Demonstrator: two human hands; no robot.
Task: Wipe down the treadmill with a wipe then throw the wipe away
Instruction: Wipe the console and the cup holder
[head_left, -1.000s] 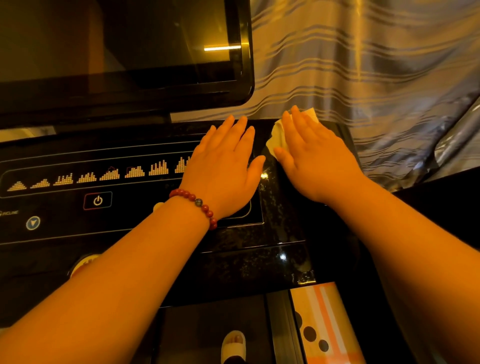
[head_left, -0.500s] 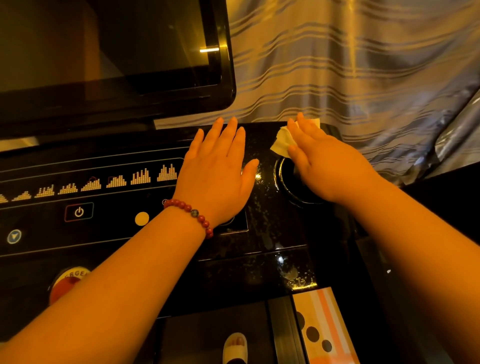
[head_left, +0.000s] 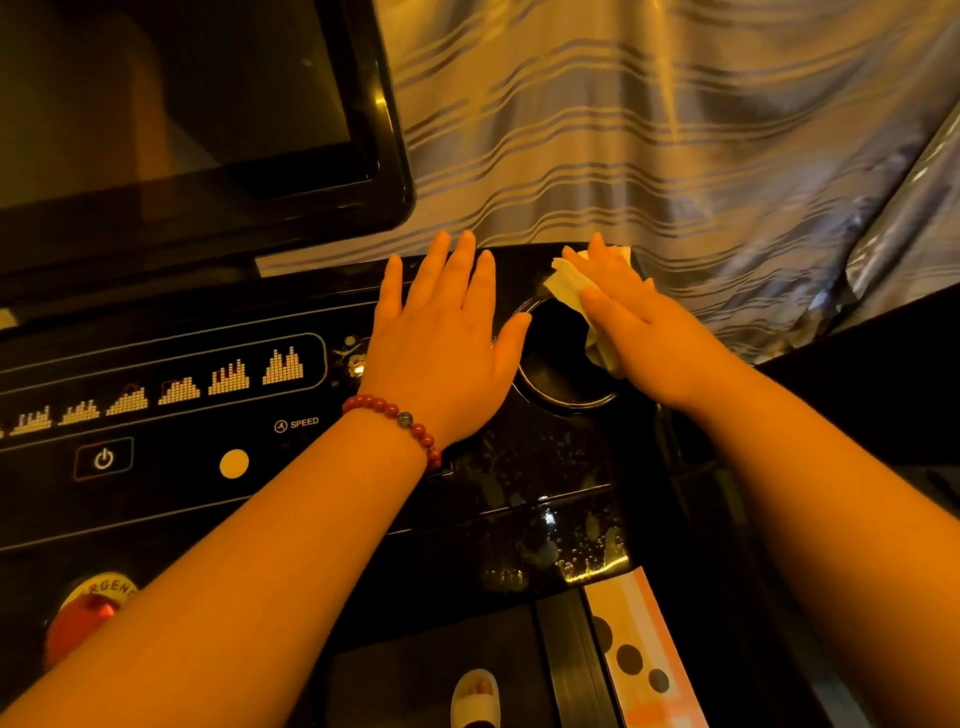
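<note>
The treadmill's glossy black console (head_left: 540, 467) fills the lower left, with lit program bars, a power button and a dark screen (head_left: 171, 98) above. My left hand (head_left: 447, 338) lies flat on the console with straight fingers and wears a red bead bracelet. My right hand (head_left: 639, 322) presses a white wipe (head_left: 566, 283) with straight fingers against the far right rim of the round cup holder (head_left: 556, 364). Part of the wipe is hidden under that hand. Wet streaks shine on the console's right part.
A striped curtain (head_left: 675, 130) hangs right behind the console. A red emergency button (head_left: 85, 618) sits at the lower left. Below are the treadmill belt, a foot in a white slipper (head_left: 475, 696) and a patterned mat (head_left: 639, 660) to the right.
The right hand has slid the wipe rightward from the console top beside the left hand to the cup holder's rim. The view has shifted right. The left hand stays flat in place.
</note>
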